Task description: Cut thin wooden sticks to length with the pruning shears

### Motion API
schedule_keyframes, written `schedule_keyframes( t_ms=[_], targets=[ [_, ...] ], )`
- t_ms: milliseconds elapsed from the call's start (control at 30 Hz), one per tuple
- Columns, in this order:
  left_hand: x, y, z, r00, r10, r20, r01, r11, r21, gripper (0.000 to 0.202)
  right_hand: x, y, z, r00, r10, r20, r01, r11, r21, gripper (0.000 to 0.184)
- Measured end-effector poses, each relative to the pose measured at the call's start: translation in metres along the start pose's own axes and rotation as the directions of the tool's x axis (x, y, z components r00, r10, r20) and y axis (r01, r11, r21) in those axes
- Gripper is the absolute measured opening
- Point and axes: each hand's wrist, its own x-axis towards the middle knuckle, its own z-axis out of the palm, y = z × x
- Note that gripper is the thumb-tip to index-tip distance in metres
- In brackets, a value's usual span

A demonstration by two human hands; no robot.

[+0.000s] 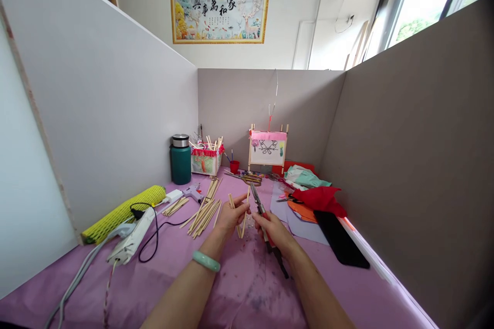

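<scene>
My left hand (232,216), with a pale green bangle on its wrist, is closed around a few thin wooden sticks (244,223). One of them stands nearly upright beside the shears. In my right hand (275,229) are long shears (258,199) with grey jaws and red and black handles, the jaws pointing away from me. The jaws are close to the upright stick; I cannot tell whether they touch it. Left of my hands, a loose pile of wooden sticks (205,218) lies on the purple cloth (247,293).
A power strip (131,236) with cables, a hot glue gun (194,193) and a green bottle (180,160) stand or lie at left. Behind are a stick-filled box (204,163) and a framed drawing (268,148). Red fabric (320,200) and a black phone (341,239) lie right.
</scene>
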Motion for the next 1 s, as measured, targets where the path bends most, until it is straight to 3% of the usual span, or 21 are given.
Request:
schedule_keyframes(
  t_ms=[333,667,1000],
  targets=[
    [-0.002,0.002,0.006,0.996,0.085,-0.025,-0.082,0.993,0.085,0.086,-0.001,-0.004,0.006,0.998,0.05,0.043,-0.052,0.998,0.024,0.048],
    [-0.01,0.007,0.015,0.992,0.114,-0.054,-0.105,0.983,0.154,0.072,-0.003,-0.006,0.004,0.994,0.065,0.082,-0.074,0.991,0.108,0.05],
    [-0.004,-0.01,0.014,0.981,0.177,-0.08,-0.164,0.975,0.147,0.062,-0.002,-0.004,0.004,0.992,0.064,0.104,-0.077,0.989,0.127,0.05]
  ],
)
